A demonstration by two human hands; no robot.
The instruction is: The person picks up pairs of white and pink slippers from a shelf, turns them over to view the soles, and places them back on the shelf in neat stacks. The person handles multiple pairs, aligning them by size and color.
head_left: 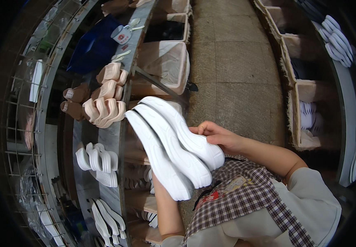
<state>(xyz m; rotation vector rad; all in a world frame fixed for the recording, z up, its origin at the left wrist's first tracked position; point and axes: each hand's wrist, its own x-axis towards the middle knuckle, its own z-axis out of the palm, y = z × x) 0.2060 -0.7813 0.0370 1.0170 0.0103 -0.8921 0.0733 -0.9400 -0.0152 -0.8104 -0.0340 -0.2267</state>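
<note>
Three white shoe soles (167, 142), thick and wavy-edged, are held up together in front of me, fanned side by side and tilted. At the rightmost sole's edge, my right hand (221, 136) is closed with thumb and fingers against it. My left forearm (168, 210) rises from below and runs behind the soles. They hide my left hand and its fingers, though the stack rests on that side. A bench (118, 136) on the left lies nearest to the soles.
On the bench are beige soles (104, 107), brown soles (75, 99), white soles (99, 160), a blue bin (91, 45) and a mug (121, 34). Cloth-edged crates (305, 140) line the right side, below a shelf with white soles (336, 41). A tiled floor (235, 61) runs ahead.
</note>
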